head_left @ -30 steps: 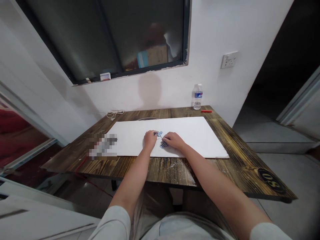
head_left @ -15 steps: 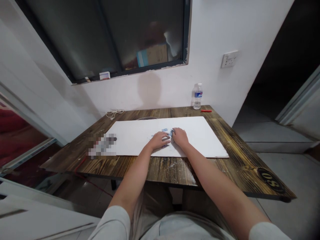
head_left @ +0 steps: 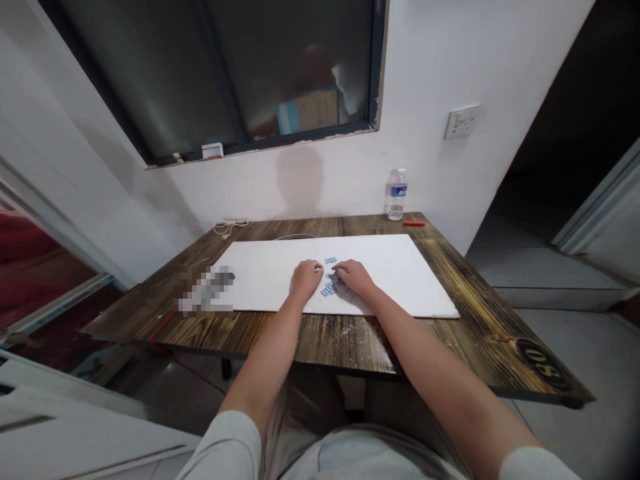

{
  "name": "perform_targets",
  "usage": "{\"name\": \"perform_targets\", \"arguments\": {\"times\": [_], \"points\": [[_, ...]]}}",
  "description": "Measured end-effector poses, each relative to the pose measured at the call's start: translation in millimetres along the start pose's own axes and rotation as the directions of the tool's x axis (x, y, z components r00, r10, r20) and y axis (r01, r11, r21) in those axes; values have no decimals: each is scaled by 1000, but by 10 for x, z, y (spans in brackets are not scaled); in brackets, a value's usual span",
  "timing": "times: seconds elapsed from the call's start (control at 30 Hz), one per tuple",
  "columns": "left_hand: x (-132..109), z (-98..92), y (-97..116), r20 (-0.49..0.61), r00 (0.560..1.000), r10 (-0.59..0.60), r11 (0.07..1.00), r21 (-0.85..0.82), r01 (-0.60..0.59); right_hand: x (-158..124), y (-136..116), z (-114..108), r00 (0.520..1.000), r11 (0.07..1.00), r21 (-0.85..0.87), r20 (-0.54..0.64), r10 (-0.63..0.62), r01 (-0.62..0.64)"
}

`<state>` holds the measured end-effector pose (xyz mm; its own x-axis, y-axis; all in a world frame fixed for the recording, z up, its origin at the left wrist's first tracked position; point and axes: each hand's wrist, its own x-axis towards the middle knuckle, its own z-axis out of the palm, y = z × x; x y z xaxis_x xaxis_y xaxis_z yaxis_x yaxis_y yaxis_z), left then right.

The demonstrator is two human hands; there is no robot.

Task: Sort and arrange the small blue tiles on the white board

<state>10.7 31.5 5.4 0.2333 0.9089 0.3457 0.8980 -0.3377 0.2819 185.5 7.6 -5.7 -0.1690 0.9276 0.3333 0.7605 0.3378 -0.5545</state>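
Observation:
On the white board [head_left: 270,267] lie several small blue-and-white pieces [head_left: 327,289], flat and striped or framed in blue; their kind is too small to make out. A short row of similar blue pieces [head_left: 331,260] sits apart, just beyond my hands. My left hand [head_left: 306,277] is at the left of the group, thumb and fingers pinched together; a pale speck shows at the tips, too small to name. Facing it, my right hand [head_left: 353,276] has its fingertips pressed together above the pieces and partly covers them. Whatever it holds, if anything, is hidden.
The board rests on a dark wooden table [head_left: 350,340]. Along the back are a water bottle [head_left: 398,195], a red pen-like stick [head_left: 414,224] and a coiled white cable [head_left: 231,227]. A blurred-out item [head_left: 207,290] lies at the left.
Both hands have lifted slightly and their fingers have closed into pinches. More of the blue pieces between them now show. The separate row beyond looks unmoved.

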Motion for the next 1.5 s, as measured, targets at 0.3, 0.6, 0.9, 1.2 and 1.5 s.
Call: {"name": "perform_targets", "arguments": {"times": [0.3,0.6,0.9,1.2,1.5], "points": [[2,31,18,175,984,37,999,-24,-34,-8,89,-1,948,975,131,-244,205,-177],[-33,11,140,272,795,542,802,-449,-393,12,157,-37,896,921,283,-279,346,-268],[22,-9,-25,-70,911,-407,913,-17,407,-37,41,10,991,982,-149,40,127,-120],[19,55,82,318,946,57,983,-182,2,-81,21,24,987,971,-231,133,93,-61],[7,7,48,187,968,166,947,-304,-103,-71,24,-9,989,983,-186,143,34,-6]]}}
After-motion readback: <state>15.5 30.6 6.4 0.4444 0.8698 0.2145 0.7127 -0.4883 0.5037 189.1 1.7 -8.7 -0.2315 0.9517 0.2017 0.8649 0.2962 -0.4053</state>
